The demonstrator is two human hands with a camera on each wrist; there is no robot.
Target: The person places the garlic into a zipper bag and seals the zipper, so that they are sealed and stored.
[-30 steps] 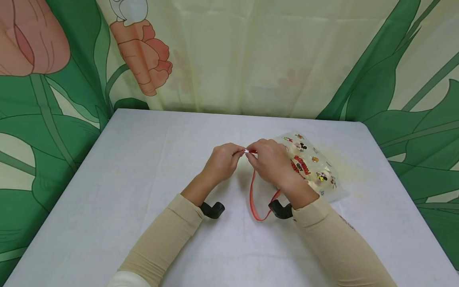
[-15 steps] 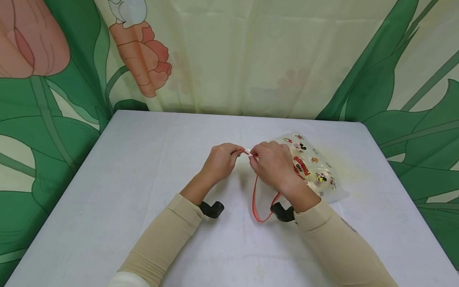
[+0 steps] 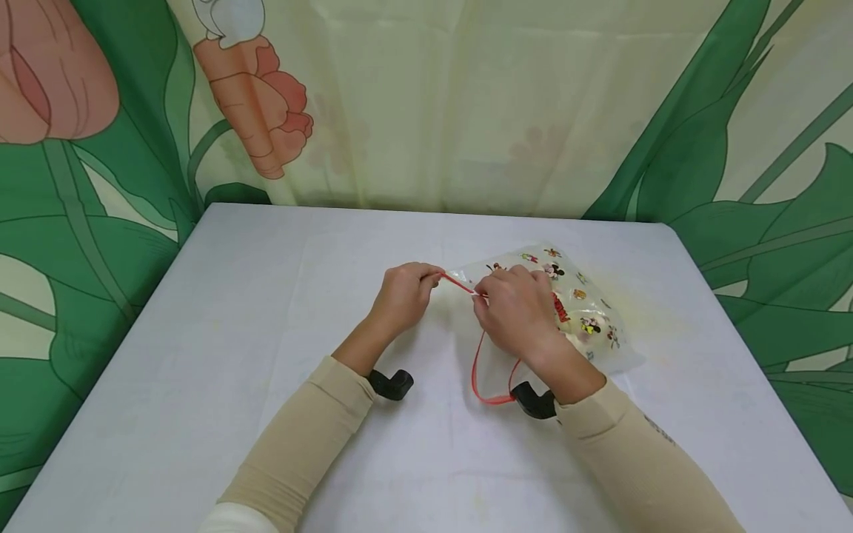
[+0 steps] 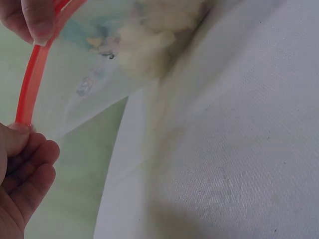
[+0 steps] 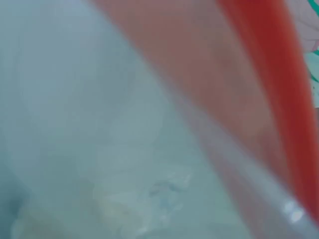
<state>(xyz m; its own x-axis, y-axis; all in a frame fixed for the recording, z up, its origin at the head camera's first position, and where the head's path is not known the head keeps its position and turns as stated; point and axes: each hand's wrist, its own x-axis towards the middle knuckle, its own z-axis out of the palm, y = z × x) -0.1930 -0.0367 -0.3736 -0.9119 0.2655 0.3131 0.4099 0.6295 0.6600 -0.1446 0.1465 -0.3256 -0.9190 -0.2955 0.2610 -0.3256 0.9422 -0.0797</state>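
Observation:
A clear zip bag [image 3: 574, 296] with cartoon prints lies on the table, its red zip strip [image 3: 458, 281] raised between both hands. My left hand [image 3: 402, 297] pinches one end of that strip. With thumb and fingers, my right hand [image 3: 516, 311] pinches the small white zip slider [image 3: 475, 293] farther along it. The rest of the red strip loops down toward the right wrist. In the left wrist view, pale lumpy contents [image 4: 149, 50] show through the bag. Blurred red strip [image 5: 279, 74] and cloudy plastic fill the right wrist view. The right palm hides part of the bag.
A white cloth covers the table [image 3: 233, 318]. Behind it hangs a printed curtain [image 3: 426, 104] with large leaves and flowers. A black wrist mount [image 3: 391, 385] sits under the left wrist, another black mount [image 3: 534, 401] under the right.
My right hand has moved to the right along the strip with the white slider, and the red stretch between the hands has grown longer. The left hand keeps its pinch, shifted slightly left.

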